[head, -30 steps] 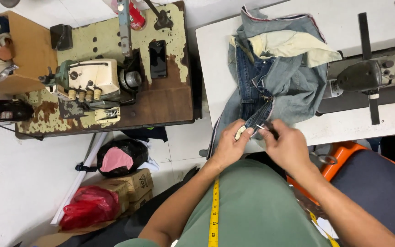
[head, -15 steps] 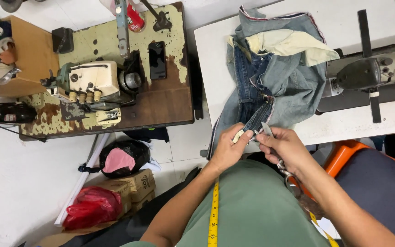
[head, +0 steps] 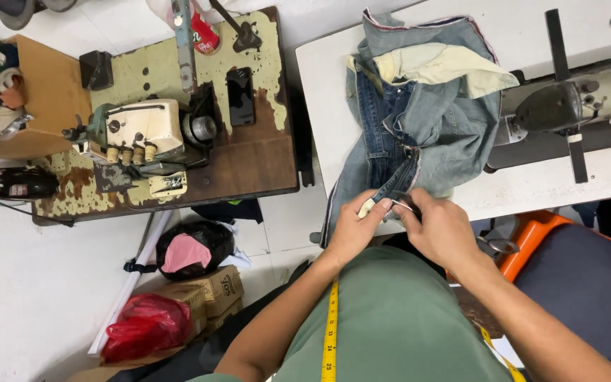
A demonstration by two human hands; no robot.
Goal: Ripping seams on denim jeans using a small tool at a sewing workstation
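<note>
Faded blue denim jeans [head: 419, 120] bunched on white tabletop [head: 334, 85], fly seam running straight back toward body. Left hand [head: 351, 230] pinching seam end, right hand [head: 441, 230] grip closed on small metal snips [head: 403, 205], touching seam. Hands about equally near.

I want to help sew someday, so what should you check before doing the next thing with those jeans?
1. Both hands on the cloth: left hand and right hand pinch the jeans edge. Ok.
2. Small metal tool gripped safely: cannot tell.
3. Jeans resting on the white table: ok.
4. Fingers away from the sewing machine: ok.
5. Measuring tape hanging clear of the hands: ok.
</note>
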